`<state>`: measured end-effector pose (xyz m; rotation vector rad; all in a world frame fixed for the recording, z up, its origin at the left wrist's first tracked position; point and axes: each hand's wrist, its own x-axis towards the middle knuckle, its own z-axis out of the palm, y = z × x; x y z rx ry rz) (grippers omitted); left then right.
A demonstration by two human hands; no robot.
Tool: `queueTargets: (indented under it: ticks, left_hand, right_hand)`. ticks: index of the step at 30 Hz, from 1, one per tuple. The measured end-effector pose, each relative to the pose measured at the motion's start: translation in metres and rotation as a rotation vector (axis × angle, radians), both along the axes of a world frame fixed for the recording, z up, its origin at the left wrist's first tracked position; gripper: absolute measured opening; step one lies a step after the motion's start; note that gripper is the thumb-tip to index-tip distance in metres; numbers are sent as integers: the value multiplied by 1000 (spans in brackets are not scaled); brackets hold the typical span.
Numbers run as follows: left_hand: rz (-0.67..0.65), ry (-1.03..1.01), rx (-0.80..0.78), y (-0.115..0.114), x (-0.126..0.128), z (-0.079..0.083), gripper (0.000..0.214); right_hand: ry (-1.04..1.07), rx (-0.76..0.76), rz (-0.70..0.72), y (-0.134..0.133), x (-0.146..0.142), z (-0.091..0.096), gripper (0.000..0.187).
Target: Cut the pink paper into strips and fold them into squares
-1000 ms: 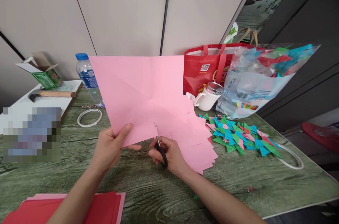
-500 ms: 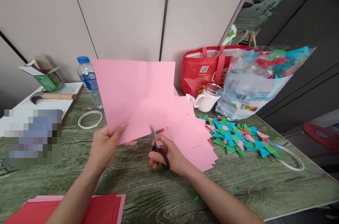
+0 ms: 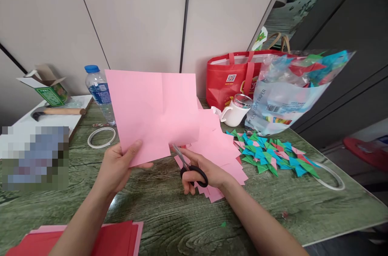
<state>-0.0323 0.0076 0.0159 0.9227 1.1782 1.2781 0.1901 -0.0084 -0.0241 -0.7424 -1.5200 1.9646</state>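
Pale panelled wall (image 3: 139, 17), green wood-grained table (image 3: 157, 223)

1. Centre: sheet (image 3: 148, 114) in left hand (image 3: 118, 163); scissors (image 3: 186, 167) in right hand (image 3: 209, 171), at the sheet's lower edge;
2. Left: box (image 3: 54, 93) behind tool (image 3: 65, 110), on board (image 3: 24, 121); bottle (image 3: 101, 92) behind ring (image 3: 101, 146);
3. Right: mug (image 3: 235, 114) before carrier bag (image 3: 221, 84); packet (image 3: 279, 106) behind folded pieces (image 3: 269, 153);
4. Table (image 3: 169, 215): stack (image 3: 118, 240) near left; loose sheets (image 3: 218, 151) beyond right hand

Soft light glints on the table (image 3: 169, 227); one patch (image 3: 35, 159) is pixelated.
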Motion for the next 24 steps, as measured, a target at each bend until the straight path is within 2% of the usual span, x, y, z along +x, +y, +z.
queueTargets:
  ticks: [10,16,24]
  left_hand:
    - [-40,23,6,-1,5,-9,29]
    - [-76,18,8,-4,11,-9,33]
    - [-122,10,17,-8,16,-15,20]
  right_hand:
    - [15,-6,-4,0,-1,-3,76]
    - [-10,62,-99,-2,-8,2,53]
    - [2,76,-280,-7,-24,2,37]
